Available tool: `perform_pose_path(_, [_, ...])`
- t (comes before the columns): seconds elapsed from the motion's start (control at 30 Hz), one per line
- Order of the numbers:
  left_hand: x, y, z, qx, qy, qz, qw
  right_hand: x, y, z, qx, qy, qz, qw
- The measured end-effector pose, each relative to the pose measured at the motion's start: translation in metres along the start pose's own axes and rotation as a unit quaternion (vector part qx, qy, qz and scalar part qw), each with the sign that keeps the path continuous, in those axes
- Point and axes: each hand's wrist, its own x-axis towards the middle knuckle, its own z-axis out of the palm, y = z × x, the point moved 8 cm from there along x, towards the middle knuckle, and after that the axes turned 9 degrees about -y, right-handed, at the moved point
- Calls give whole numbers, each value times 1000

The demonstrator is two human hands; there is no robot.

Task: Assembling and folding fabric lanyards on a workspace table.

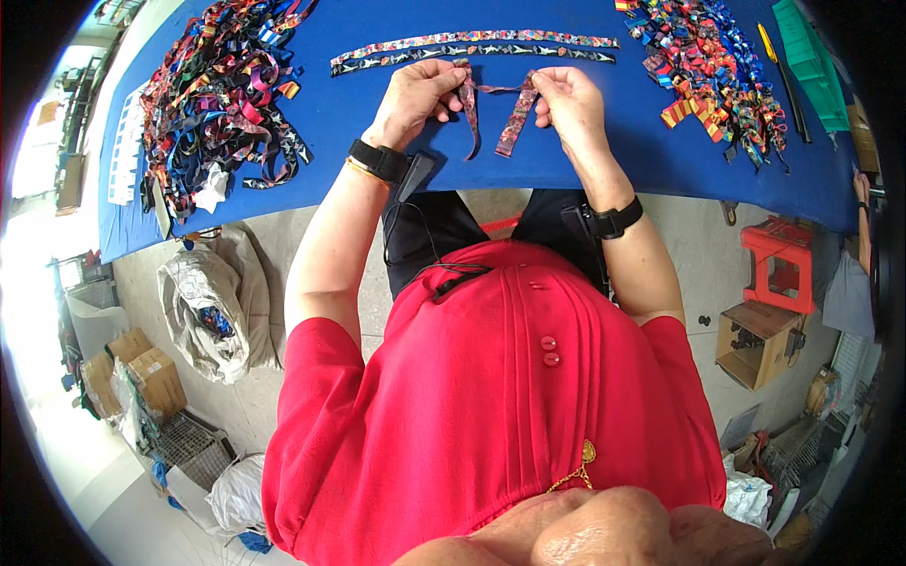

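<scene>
A dark reddish patterned fabric strap (pixel 515 121) is stretched between my two hands above the blue tabletop. My left hand (pixel 420 97) pinches it between thumb and fingers, and one end hangs down below the grip. My right hand (pixel 572 102) pinches the other side, where a second end dangles. A short stretch of strap spans the gap between the hands. Just beyond them lie two long straps side by side: one light and multicoloured (pixel 472 40), the other black with white shapes (pixel 557 53).
A large tangled heap of straps (pixel 226 94) covers the table's left side; another pile (pixel 703 71) lies at right. Beyond that are a yellow-and-black tool (pixel 783 80) and a green tray (pixel 813 71). A red stool (pixel 779 262) and an open wooden box (pixel 755 347) stand on the floor.
</scene>
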Motion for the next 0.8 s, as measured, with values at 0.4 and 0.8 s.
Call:
perform_pose_path(0.4, [-8, 8, 4, -57, -50, 60, 995, -4, -3, 1, 14, -5, -20, 1000])
perform_pose_path(0.8, [-14, 16, 28, 26, -51, 23, 998, -14, -4, 8, -10, -50, -37, 998])
